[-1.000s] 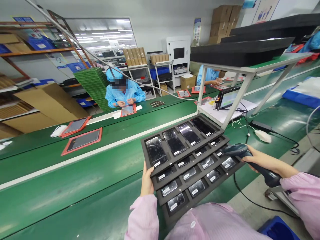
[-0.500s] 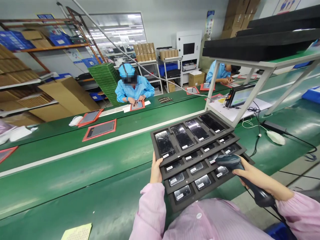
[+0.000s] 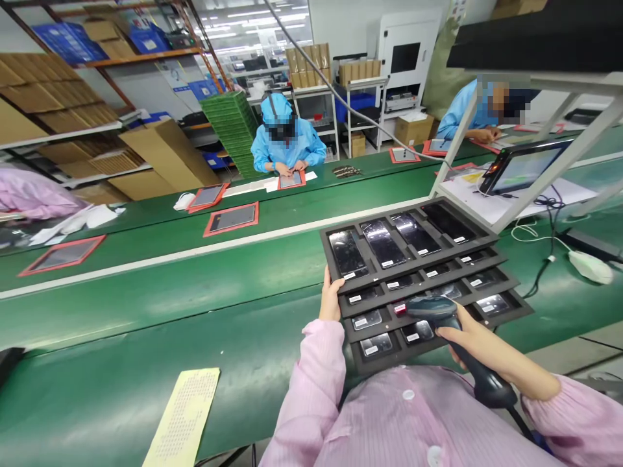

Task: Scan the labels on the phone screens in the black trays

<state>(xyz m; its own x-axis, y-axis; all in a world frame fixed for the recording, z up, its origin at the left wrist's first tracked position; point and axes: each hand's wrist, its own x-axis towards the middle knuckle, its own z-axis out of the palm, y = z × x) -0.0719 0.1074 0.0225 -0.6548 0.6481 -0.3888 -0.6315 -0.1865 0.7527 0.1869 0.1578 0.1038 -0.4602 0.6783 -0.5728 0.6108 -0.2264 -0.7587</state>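
Against the near edge of the green conveyor belt (image 3: 146, 305), seen from the head camera, the person holds a stepped stack of black foam trays (image 3: 327, 256) in front of the chest; the left hand (image 3: 331, 299) clasps the stack's left edge, thumb on the rim, the other fingers hidden beneath; each tier has a row of compartments with a dark phone screen (image 3: 347, 251) lying flat in each, a small white label at its near end; the right hand (image 3: 479, 347) is closed around the handle of a barcode scanner (image 3: 433, 308), whose head hangs just above the lower tiers, a red glow at its front; whether it touches the foam I cannot tell; both wrists wear pink sleeves; a cream printed sheet (image 3: 185, 415) lies on the belt to the lower left, well apart from the trays; red-framed panels (image 3: 231, 218) lie further along the belt; across it a co-worker in blue (image 3: 288, 146) bends over another red frame, and a second co-worker (image 3: 467, 107) sits at the right; a tilted monitor (image 3: 523, 165) stands under a white frame beside the trays; cardboard boxes (image 3: 165, 152) fill the shelves at the left
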